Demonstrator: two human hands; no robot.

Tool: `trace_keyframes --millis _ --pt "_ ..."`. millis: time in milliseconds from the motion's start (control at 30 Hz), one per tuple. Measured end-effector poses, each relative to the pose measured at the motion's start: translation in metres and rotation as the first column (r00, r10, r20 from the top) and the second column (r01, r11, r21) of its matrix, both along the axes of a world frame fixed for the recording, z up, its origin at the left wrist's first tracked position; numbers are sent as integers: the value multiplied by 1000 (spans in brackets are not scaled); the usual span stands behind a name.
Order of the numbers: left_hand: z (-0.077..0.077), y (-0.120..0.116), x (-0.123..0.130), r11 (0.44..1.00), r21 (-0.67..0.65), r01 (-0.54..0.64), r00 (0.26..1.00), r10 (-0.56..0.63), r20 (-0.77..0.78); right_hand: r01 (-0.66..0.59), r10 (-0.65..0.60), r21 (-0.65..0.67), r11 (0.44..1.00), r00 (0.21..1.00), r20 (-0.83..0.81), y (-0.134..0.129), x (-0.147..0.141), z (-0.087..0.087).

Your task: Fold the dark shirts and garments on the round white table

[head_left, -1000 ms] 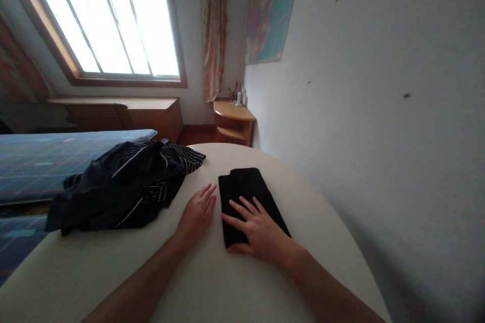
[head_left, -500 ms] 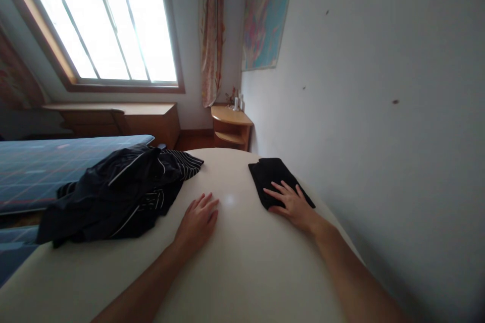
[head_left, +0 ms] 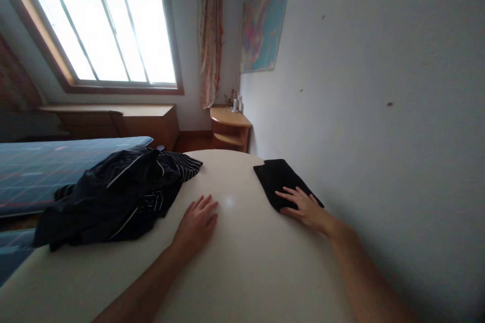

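Beneath my right hand (head_left: pixel 303 207) lies a flat, folded black cloth (head_left: pixel 278 174), close to the wall at the right side of the table. The fingers of that hand are spread and rest on the cloth's near part, covering some of it. My left hand (head_left: pixel 197 222) lies palm down on the bare white tabletop (head_left: pixel 242 247), its fingers stretched out and holding nothing. To its left, a loose heap of dark clothes (head_left: pixel 125 192) with white piping and black-and-white striped parts spreads over the table's left edge.
A white wall (head_left: pixel 379 171) runs along the table's right side. On the left stands a bed with a blue checked cover (head_left: pixel 68 161). Beyond the table are a small wooden corner shelf (head_left: pixel 231 117), a low wooden desk (head_left: pixel 151 111) and a bright window (head_left: pixel 109 25).
My right hand has slid to the right, and the folded black cloth under it has shifted the same way, nearer the wall. My left hand and the heap of clothes stay in place.
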State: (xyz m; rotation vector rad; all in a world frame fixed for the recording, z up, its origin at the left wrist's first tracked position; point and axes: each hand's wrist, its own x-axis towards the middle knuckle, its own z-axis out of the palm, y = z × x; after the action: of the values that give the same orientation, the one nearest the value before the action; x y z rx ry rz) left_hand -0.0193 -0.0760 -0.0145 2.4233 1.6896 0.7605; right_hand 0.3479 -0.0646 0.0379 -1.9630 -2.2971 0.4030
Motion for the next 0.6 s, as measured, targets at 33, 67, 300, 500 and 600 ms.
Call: trace_keyframes --millis 33,67,300,500,600 --pt "1 0 0 1000 -5 -2 1000 2 1 9 -9 -17 1000 1000 1 -3 1 1" --pt "2 -1 1 1000 -9 -2 1000 3 6 19 -19 -32 999 1000 0 -6 2 2" --pt "6 -3 4 1000 -24 -13 1000 14 20 93 -100 134 987 993 54 -19 -19 -3" --pt "6 -3 4 1000 -20 -16 1000 16 4 41 -75 322 946 993 94 -9 -46 -15" --pt "6 -3 4 1000 -18 -21 1000 22 10 48 -88 305 951 989 120 -7 -48 -20"
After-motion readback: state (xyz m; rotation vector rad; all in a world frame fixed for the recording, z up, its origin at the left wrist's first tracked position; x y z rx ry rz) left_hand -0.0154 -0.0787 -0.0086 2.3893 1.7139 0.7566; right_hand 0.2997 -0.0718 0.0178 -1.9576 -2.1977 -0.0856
